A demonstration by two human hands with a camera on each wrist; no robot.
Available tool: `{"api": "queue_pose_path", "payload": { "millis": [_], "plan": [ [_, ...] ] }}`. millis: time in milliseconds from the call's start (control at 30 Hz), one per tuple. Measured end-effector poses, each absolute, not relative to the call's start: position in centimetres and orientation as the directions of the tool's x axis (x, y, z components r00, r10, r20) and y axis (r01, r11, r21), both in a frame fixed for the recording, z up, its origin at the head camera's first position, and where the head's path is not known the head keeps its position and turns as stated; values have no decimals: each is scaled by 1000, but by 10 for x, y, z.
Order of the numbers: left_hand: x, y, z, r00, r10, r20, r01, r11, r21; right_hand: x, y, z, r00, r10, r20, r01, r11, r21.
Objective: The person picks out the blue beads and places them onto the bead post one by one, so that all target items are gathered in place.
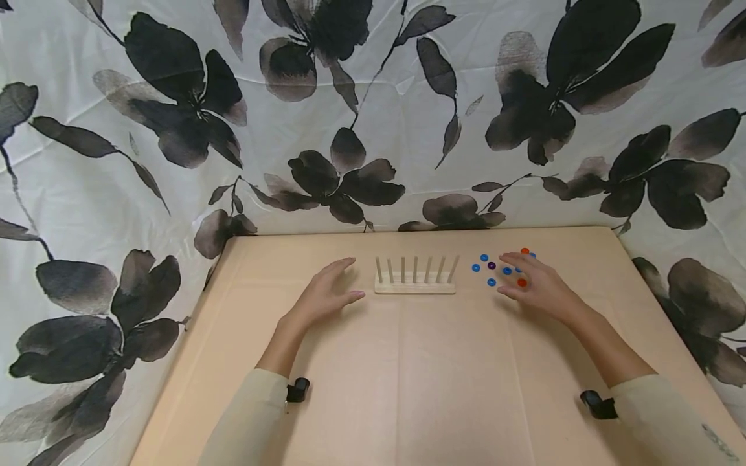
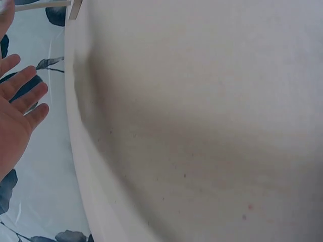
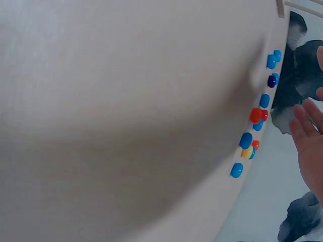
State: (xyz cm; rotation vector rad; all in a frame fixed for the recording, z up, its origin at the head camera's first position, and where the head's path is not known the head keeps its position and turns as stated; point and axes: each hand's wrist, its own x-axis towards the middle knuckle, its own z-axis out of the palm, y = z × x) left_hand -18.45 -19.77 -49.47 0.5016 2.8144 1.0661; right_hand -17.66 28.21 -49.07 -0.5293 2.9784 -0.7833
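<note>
Near the back of the table stands a pale wooden rack [image 1: 414, 288] with a row of several upright pegs, all bare. Left of it my left hand [image 1: 324, 292] hovers with fingers spread and thumb apart, holding nothing; the left wrist view shows those fingers [image 2: 22, 91] straight. My right hand [image 1: 542, 288] is over a scatter of small beads, its fingers loosely extended and the palm free. Blue beads [image 1: 492, 282], a dark purple bead [image 1: 491, 265] and orange-red beads [image 1: 522, 283] lie around its fingertips. In the right wrist view a yellow bead [image 3: 247, 152] also shows. Some beads are hidden under the hand in the head view.
The light wooden-coloured table [image 1: 454, 375] has its far edge just behind the rack. A white cloth with dark flowers [image 1: 344, 181] hangs behind and spreads at both sides. A dark strap-like device [image 1: 298, 389] sits at the left wrist, another [image 1: 599, 405] at the right.
</note>
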Motion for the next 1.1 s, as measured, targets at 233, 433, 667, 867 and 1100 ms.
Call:
{"api": "queue_pose_path", "payload": {
  "millis": [233, 433, 667, 867, 1100],
  "plan": [
    [-191, -188, -502, -930, 368, 11, 276, 676, 683, -179, 280, -499, -944, -325, 63, -311, 806, -504],
    [-197, -178, -506, -918, 396, 11, 292, 655, 697, -181, 274, -506, -945, -322, 62, -305, 794, -525],
    [-205, -165, -508, -914, 405, -17, 285, 673, 682, -184, 270, -508, -939, -344, 25, -310, 810, -499],
    [-209, -156, -511, -913, 407, -26, 296, 705, 645, -187, 267, -506, -937, -346, -43, -281, 823, -493],
    [-212, -148, -515, -910, 415, 1, 324, 709, 626, -188, 264, -508, -942, -322, -96, -237, 838, -491]
  ]
}}
